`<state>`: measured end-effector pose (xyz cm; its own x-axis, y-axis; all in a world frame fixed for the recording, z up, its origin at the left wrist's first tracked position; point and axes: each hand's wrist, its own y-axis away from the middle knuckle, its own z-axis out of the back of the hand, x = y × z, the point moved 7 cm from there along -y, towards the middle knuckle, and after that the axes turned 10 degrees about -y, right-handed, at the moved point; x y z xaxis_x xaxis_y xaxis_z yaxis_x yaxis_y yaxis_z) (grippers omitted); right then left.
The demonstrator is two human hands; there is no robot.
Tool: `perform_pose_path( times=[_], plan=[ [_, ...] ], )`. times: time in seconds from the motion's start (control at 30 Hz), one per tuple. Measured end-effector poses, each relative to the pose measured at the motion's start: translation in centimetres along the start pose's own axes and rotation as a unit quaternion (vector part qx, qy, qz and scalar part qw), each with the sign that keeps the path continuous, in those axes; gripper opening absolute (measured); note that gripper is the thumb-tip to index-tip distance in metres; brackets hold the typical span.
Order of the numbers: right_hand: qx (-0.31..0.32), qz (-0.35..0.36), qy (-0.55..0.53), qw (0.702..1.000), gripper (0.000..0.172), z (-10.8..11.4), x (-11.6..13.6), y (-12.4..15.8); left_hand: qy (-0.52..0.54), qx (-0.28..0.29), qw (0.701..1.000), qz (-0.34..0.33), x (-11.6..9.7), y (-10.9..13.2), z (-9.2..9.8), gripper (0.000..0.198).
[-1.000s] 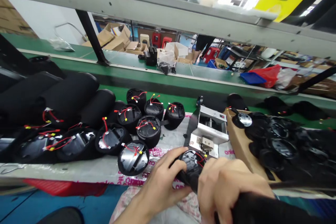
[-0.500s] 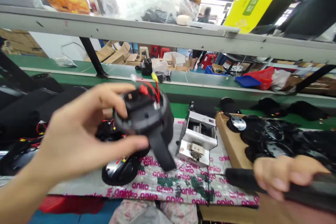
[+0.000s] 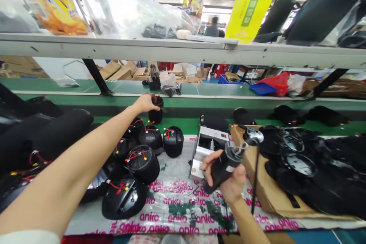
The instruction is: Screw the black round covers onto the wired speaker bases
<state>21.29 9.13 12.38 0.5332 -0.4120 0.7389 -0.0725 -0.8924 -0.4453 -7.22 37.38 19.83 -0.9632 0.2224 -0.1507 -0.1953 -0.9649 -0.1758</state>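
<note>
My left hand [image 3: 145, 103] reaches to the back of the bench, its fingers closed on the upper rim of a black round housing [image 3: 156, 115]. Below the forearm stand several similar black housings with red wires, among them one black housing [image 3: 143, 166] and another black housing [image 3: 173, 143]. My right hand [image 3: 236, 181] is wrapped round a black electric screwdriver [image 3: 224, 167], tilted, with a loop at its upper end; its tip is not clear. Behind this tool sits a silver metal fixture [image 3: 213, 133], partly covered by the hand.
A cardboard tray [image 3: 243, 160] with black round parts [image 3: 299, 166] lies to the right. Black fabric-covered cylinders [image 3: 57, 133] crowd the left. A shelf [image 3: 160, 47] with bags and bottles crosses above the bench. Printed plastic sheet [image 3: 160, 207] covers the front.
My left hand has carried the housing away from me to the back of the bench. My right hand has moved left and turned the screwdriver more upright, in front of the fixture.
</note>
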Motion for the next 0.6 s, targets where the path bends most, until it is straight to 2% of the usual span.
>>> perform_pose_path(
  times=[0.07,0.17,0.27,0.33,0.4,0.5,0.57,0.6],
  plan=[
    [-0.001,-0.022,-0.012,1.0,0.078,0.1,-0.3,-0.2,-0.012,0.019,1.0,0.008,0.9,0.3,-1.1,0.048],
    [-0.002,-0.035,-0.025,0.999,0.078,0.5,0.7,-0.2,-0.024,0.04,0.999,0.018,2.0,0.5,-1.3,0.058],
    [-0.002,-0.023,-0.033,0.999,0.082,1.0,3.1,-0.3,-0.032,0.053,0.998,0.02,2.3,1.3,0.0,0.072],
    [0.009,-0.016,-0.026,0.999,0.083,1.1,4.7,-0.4,-0.03,0.057,0.998,0.009,1.7,3.2,1.6,0.079],
    [0.032,-0.008,-0.007,0.999,0.087,0.7,5.8,-0.6,-0.014,0.062,0.998,-0.015,0.5,7.0,3.5,0.079],
    [0.043,0.034,0.021,0.998,0.092,0.2,6.7,-0.8,0.046,0.056,0.997,-0.036,-0.4,15.7,5.6,0.071],
    [0.027,0.074,0.018,0.997,0.093,0.1,7.0,-0.8,0.028,0.054,0.998,-0.026,0.3,22.0,5.4,0.065],
    [0.019,0.086,0.014,0.996,0.092,0.1,6.9,-0.9,0.02,0.029,0.999,-0.03,0.8,24.8,5.1,0.062]
  ],
)
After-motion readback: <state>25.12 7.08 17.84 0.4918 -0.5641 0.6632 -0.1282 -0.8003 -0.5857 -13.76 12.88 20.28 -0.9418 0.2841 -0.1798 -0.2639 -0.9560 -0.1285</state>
